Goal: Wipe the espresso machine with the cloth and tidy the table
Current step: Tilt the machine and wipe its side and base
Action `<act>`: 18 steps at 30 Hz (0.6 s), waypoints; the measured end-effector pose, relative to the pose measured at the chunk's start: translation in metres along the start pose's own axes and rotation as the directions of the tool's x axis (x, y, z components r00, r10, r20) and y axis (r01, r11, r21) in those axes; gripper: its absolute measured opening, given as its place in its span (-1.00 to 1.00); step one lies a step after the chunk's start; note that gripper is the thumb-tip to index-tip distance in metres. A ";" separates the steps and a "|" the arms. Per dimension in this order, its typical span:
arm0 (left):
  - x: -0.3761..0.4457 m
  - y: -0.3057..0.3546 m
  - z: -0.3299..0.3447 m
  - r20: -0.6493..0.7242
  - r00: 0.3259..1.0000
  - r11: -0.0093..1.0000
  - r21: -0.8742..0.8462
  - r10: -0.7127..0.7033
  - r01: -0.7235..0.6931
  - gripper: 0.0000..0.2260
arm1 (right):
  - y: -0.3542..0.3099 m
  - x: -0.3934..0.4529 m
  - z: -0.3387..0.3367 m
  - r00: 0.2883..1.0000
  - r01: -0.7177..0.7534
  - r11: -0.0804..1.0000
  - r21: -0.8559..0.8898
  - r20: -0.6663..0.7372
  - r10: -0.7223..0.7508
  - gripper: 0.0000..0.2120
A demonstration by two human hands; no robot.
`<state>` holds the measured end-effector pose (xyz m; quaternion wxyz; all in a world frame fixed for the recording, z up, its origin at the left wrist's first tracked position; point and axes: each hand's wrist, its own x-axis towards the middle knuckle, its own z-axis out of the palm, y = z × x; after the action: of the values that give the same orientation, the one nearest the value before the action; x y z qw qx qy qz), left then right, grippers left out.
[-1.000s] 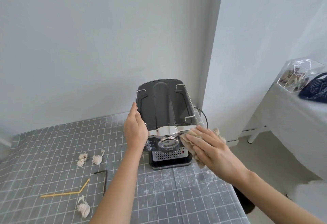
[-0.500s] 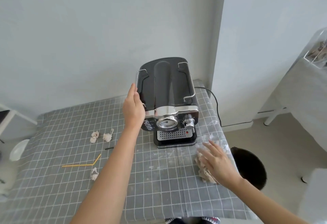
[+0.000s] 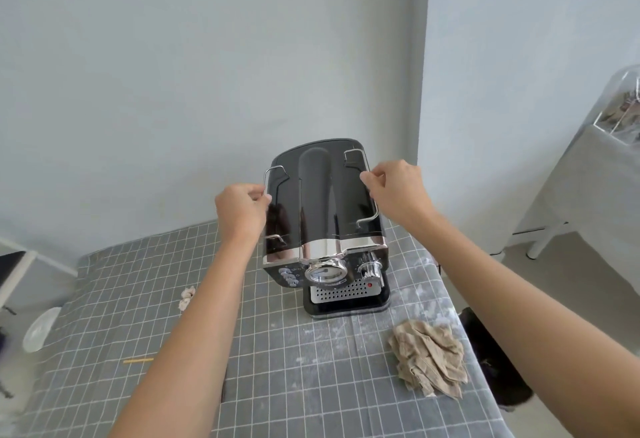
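Observation:
The black and chrome espresso machine [image 3: 318, 205] stands at the back of the grey grid-patterned table [image 3: 284, 368], against the wall. My left hand [image 3: 240, 209] grips the thin wire rail on the machine's left top edge. My right hand [image 3: 394, 191] pinches the wire rail on its right top edge. The beige cloth [image 3: 429, 354] lies crumpled on the table near the right edge, in front and to the right of the machine, with no hand on it.
A crumpled paper scrap [image 3: 187, 297] lies left of the machine, and a yellow stick [image 3: 138, 360] lies partly behind my left forearm. A black bin [image 3: 491, 361] sits on the floor beyond the table's right edge. A second covered table [image 3: 595, 174] stands at far right.
My right hand put the cloth down on the table and rose to the machine's right rail. My left hand shifted from the machine's left side up onto the left rail.

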<state>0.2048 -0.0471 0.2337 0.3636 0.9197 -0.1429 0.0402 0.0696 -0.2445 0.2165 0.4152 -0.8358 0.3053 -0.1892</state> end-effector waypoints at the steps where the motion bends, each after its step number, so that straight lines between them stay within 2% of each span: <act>1: 0.002 0.001 0.000 0.019 0.999 0.999 -0.028 -0.031 0.031 -0.80 | -0.002 0.004 0.000 1.000 -0.025 1.000 0.003 0.009 0.025 -0.69; 7: 0.013 0.002 -0.001 0.106 0.988 0.979 -0.159 -0.110 0.126 -0.75 | -0.009 0.011 -0.008 0.983 -0.153 0.987 0.042 0.112 0.148 -0.71; 12: 0.034 -0.010 0.000 0.205 0.956 0.948 -0.193 -0.212 0.252 -0.74 | -0.016 0.001 -0.009 0.970 -0.221 0.973 0.068 0.118 0.212 -0.71; 18: 0.061 0.002 0.002 0.247 0.964 0.986 -0.112 -0.096 0.127 -0.80 | -0.019 -0.035 0.006 0.945 -0.322 0.889 0.325 0.158 0.285 -0.65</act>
<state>0.2627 -0.0641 0.2438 0.4030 0.8993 -0.1362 -0.1013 0.0534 -0.2088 0.2258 0.5957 -0.7005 0.3716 -0.1279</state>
